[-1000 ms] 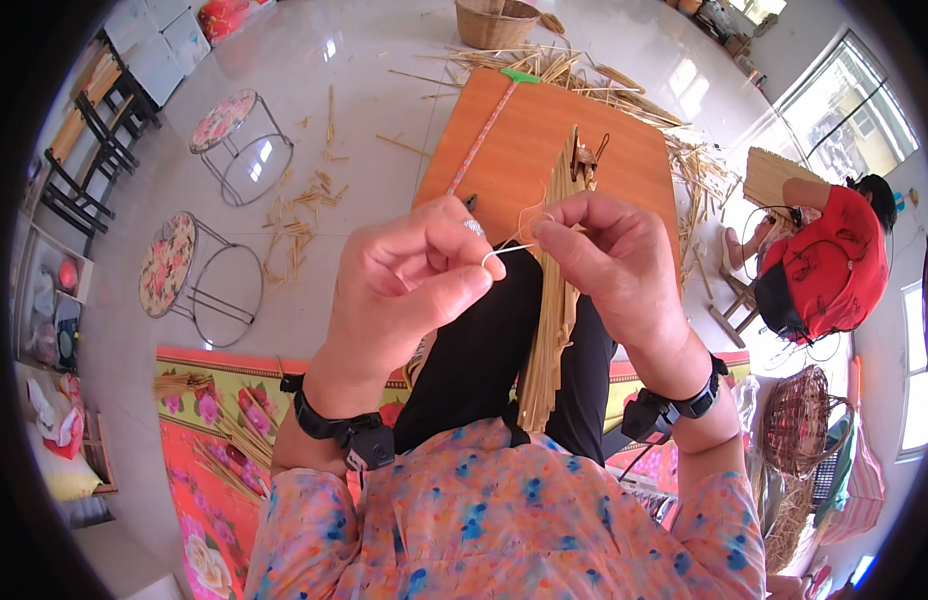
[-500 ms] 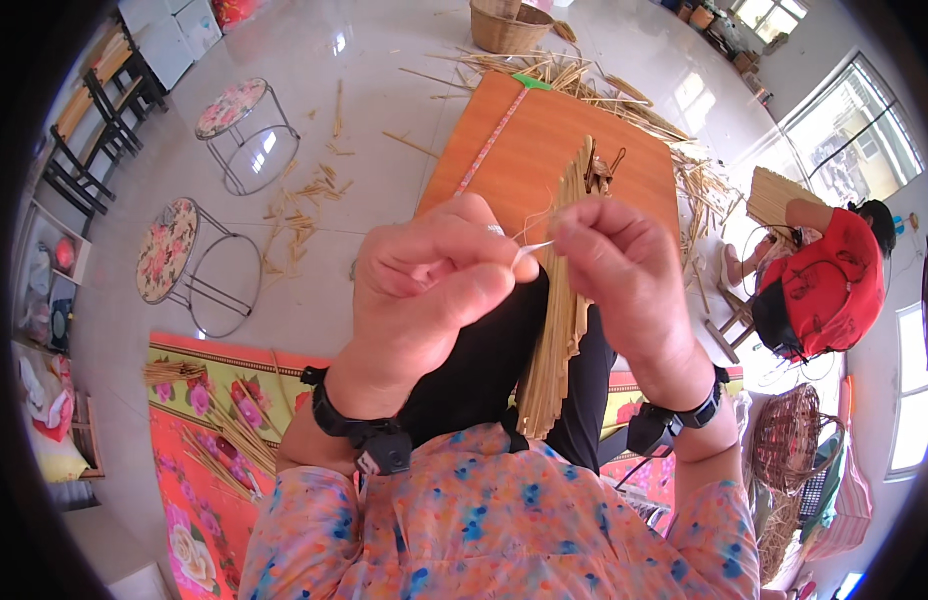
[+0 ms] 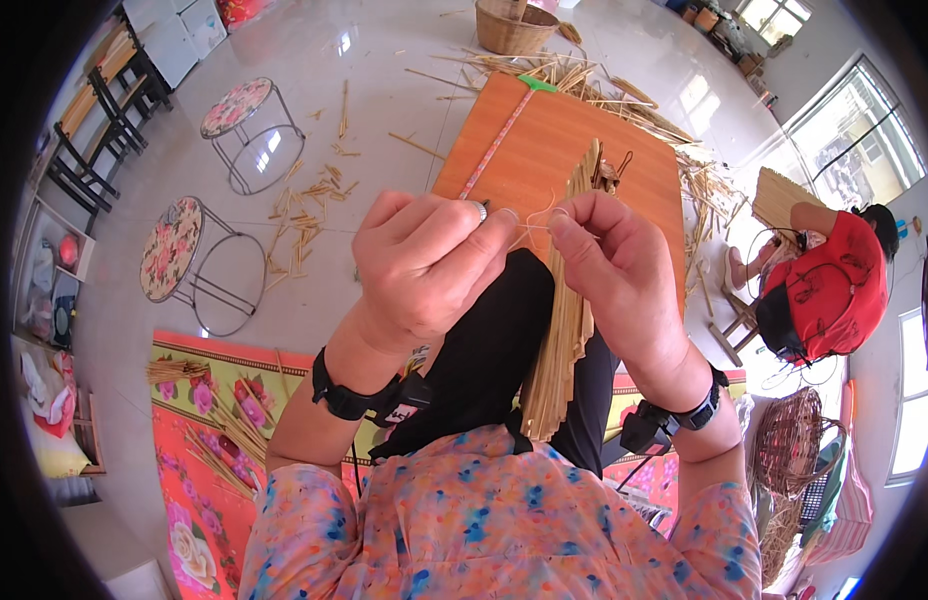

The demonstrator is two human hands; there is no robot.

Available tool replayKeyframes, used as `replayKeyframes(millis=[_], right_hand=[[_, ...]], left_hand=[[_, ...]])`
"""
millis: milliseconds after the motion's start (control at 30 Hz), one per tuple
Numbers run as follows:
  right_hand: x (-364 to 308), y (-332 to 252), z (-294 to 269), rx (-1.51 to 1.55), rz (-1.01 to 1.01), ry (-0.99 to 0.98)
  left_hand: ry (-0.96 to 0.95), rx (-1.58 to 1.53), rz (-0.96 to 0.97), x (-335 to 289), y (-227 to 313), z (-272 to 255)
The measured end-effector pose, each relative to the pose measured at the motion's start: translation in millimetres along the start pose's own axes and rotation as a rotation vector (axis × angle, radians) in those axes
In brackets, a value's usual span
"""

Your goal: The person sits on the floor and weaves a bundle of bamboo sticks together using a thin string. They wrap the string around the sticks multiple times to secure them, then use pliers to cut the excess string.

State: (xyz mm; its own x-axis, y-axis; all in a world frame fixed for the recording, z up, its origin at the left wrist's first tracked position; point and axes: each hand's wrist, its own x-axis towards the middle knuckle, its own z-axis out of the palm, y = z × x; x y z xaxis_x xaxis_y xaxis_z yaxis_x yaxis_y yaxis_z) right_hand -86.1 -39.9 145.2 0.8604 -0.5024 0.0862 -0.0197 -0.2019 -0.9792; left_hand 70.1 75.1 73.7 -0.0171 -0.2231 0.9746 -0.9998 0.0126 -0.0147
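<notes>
At frame center, the left hand (image 3: 424,265) and right hand (image 3: 614,275) pinch a thin pale thread (image 3: 532,222) between narrow fingertips, above the straw mat (image 3: 569,310) on the lap. Keep the thread taut, both pinches close together.

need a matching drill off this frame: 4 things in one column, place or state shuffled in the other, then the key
1. left hand
2. bundle of flat straw strips
3. orange board
4. woven basket

A. on the floor at the top
B. lying across the lap
C. pinching a thin pale thread with the right hand
D. on the floor ahead of the knees

Pairs: 1-C, 2-B, 3-D, 4-A
</notes>
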Motion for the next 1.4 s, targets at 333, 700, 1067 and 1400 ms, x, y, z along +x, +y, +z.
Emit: replayKeyframes(millis=[333,700,1067,1400], right_hand=[[0.1,-1.7,0.7,-0.092,-0.040,0.043],[-1.4,-5.9,2.8,-0.120,-0.087,-0.004],[-5.6,-21.5,-12.2,-0.133,-0.153,0.026],[5.9,-20.7,-24.2,0.038,-0.187,-0.220]], left_hand=[[-0.131,-0.194,-0.436,16.4,19.6,-12.0],[-0.051,-1.001,-0.774,22.7,30.6,-31.1],[-0.116,-0.739,-0.571,11.5,21.1,-31.1],[-0.003,-0.825,-0.610,6.7,18.5,-14.4]])
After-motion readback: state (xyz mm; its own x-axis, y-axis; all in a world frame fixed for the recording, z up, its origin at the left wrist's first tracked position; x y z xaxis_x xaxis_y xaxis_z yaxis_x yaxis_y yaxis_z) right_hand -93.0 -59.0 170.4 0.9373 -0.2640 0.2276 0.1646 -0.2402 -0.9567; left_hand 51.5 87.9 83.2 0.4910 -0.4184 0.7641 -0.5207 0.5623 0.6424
